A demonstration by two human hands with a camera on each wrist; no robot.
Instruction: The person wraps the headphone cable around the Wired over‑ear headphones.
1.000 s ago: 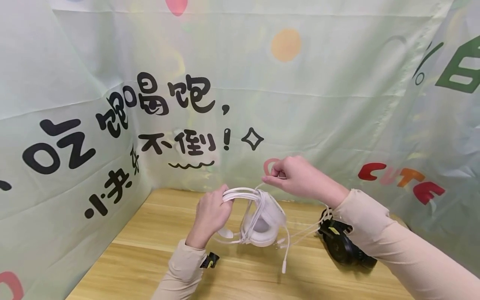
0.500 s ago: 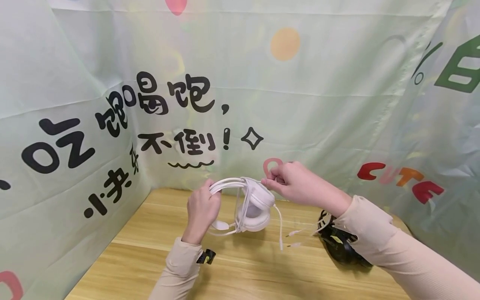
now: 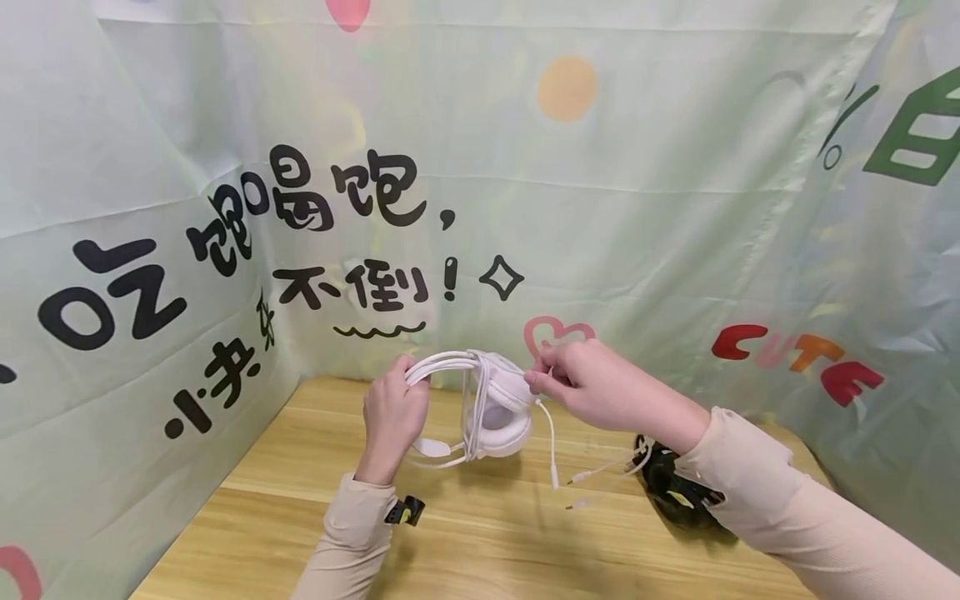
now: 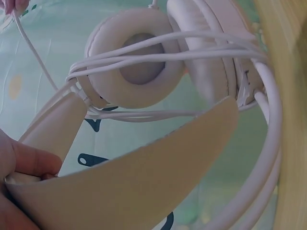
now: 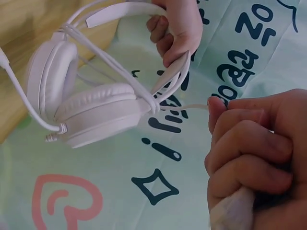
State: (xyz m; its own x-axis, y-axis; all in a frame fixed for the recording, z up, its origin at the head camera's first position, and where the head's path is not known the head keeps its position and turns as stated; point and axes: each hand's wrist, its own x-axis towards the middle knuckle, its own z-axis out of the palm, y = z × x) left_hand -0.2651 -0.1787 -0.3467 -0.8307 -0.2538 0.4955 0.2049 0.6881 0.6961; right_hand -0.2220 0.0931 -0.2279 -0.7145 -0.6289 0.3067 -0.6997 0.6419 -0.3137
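A white headset [image 3: 504,437] hangs above the wooden table, its cable wound several times around one side by an ear cup. My left hand [image 3: 392,421] grips its headband, which bows large across the left wrist view [image 4: 139,177]. Between thumb and forefinger, my right hand [image 3: 607,387] pinches the loose cable; in the right wrist view this cable [image 5: 184,107] runs taut to the wrapped part. The other right fingers are curled, with something pale [image 5: 232,211] under them. A thin microphone boom [image 3: 553,450] dangles from one ear cup.
Cable plugs [image 3: 580,477] hang below my right forearm. On the right of the table [image 3: 480,550] lies a black rounded object [image 3: 660,479], partly hidden by my wrist. A printed pale-green cloth [image 3: 660,208] stands close behind and at both sides.
My left hand has shifted left with the headset, which is turned somewhat. The right hand has dropped slightly and keeps its pinch on the cable.
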